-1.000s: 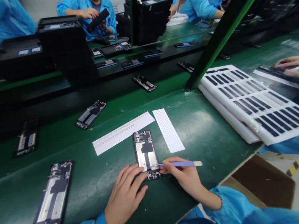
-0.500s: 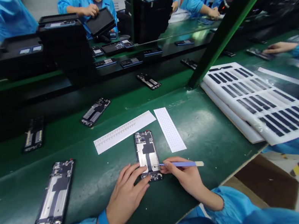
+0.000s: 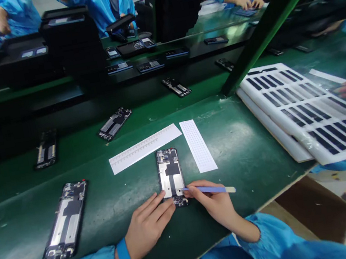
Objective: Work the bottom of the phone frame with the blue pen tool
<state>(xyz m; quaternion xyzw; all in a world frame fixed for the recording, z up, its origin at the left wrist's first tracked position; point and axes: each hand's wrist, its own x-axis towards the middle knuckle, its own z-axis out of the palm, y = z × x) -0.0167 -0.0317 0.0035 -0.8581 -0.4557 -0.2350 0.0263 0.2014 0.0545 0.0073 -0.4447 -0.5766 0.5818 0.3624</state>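
Note:
An opened phone [image 3: 171, 174] lies upright in view on the green table, its silver inside facing up. My left hand [image 3: 150, 227] rests flat with fingers stretched out, the fingertips on the phone's lower left edge. Purple tweezers [image 3: 210, 189] with a pale end are held in my right hand [image 3: 215, 207], their tip at the phone's lower right part. Just above the phone lies a white ruled strip [image 3: 145, 148]. To its right is a white sheet of small labels [image 3: 197, 145]. A second opened phone [image 3: 66, 222] lies slanted at the left.
Several opened phones, one of them a slanted phone [image 3: 115, 124], lie farther back. A white tray with dark strips [image 3: 292, 94] sits at the right beside a green post [image 3: 245, 45]. Black trays [image 3: 72, 44] are stacked behind. People in blue coats work across and at the right.
The view has shifted slightly. My hands and the tweezers remain at the phone with little movement. The phones at the back sit farther right, and a person's hands at the right have moved.

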